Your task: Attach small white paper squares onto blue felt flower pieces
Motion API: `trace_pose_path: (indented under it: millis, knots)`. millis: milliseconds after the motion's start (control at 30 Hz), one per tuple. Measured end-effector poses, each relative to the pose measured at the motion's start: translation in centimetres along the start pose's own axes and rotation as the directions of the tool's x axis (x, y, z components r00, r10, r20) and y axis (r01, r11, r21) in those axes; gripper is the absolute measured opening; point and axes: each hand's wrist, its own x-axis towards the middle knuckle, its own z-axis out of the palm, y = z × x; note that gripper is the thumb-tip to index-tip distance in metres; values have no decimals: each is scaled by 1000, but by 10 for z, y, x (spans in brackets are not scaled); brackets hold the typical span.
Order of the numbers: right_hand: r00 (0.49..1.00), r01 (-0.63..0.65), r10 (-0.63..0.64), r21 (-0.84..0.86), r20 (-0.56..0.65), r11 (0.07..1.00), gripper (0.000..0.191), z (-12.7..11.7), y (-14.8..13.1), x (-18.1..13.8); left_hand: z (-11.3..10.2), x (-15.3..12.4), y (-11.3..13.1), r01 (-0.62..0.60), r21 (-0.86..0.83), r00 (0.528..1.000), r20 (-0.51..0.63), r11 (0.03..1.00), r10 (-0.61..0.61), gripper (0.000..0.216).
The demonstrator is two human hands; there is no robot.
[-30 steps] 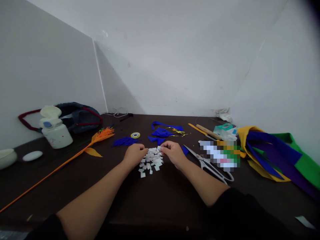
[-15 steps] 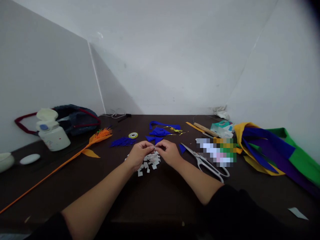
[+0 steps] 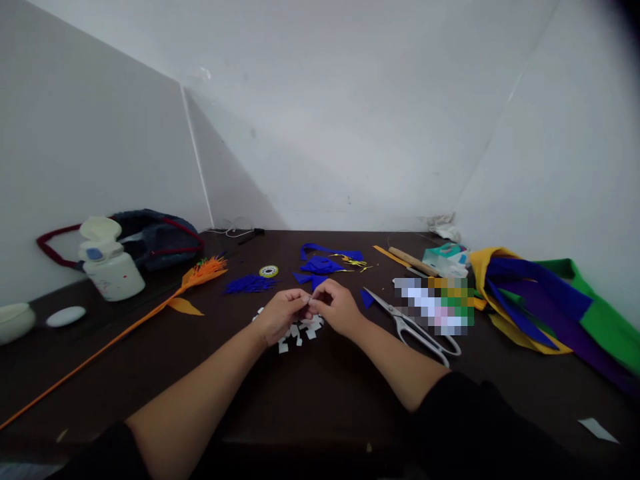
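Observation:
My left hand (image 3: 281, 316) and my right hand (image 3: 337, 308) meet fingertip to fingertip over a pile of small white paper pieces (image 3: 285, 345). Both are closed in a pinch. Whatever sits between the fingertips is too small and too covered to name. Just beyond the hands lie blue paper pieces (image 3: 320, 265) and thin yellow strands (image 3: 351, 261). A bundle of fringed blue strips (image 3: 249, 285) rests to the left, beside a round yellow-rimmed spool (image 3: 269, 271). Right of my right hand lie metal scissors (image 3: 400, 319), blades pointing away from me.
On the left are an orange paper flower (image 3: 206, 270) on a long stem, a white bottle (image 3: 115, 273), a white oval object (image 3: 66, 317) and a dark bag (image 3: 165, 243). Coloured sheets (image 3: 540, 300) and a wooden-handled tool (image 3: 413, 261) lie right. Walls enclose the table.
My fingertips have shifted slightly and stay pinched together, a little lower over the white pieces. The whole view has moved slightly; the objects on the table lie as before.

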Motion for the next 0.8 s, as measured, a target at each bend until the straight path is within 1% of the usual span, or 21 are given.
trace_pose_path:
  millis: [133, 200, 300, 367, 467, 567, 667, 800]
  knots:
    - [999, 30, -30, 21, -18, 999, 2, 2, 1, 0, 0, -1, -1, -10, -18, 1000, -27, 1000, 10, 22]
    - [998, 58, -57, 18, -36, 998, 5, 4, 0, -1, 2, 0, -2, -24, 1, 997, -71, 1000, 24, 22]
    - [993, 98, -100, -31, -57, 995, 14, 8, -2, -2, 5, 0, -2, -44, 20, 990, -135, 999, 46, 23]
    - [991, 116, -121, -79, -65, 990, 18, 10, -2, -2, 6, -1, -2, -41, 7, 989, -142, 999, 42, 25]
    - [986, 144, -155, -159, -56, 977, 19, 13, 0, -2, 6, -3, -2, -25, -37, 993, -114, 999, 21, 26]
    - [977, 206, -213, -279, 4, 938, 23, 13, 3, -3, 5, -4, -3, -1, -65, 996, -93, 998, -5, 26]
    - [960, 279, -268, -401, 83, 873, 26, 13, 3, -3, 4, -4, -4, 12, -72, 997, -75, 997, -17, 24]
    - [940, 341, -287, -538, 185, 771, 22, 11, 2, -1, 3, -2, -5, 24, -72, 997, -71, 997, -29, 21]
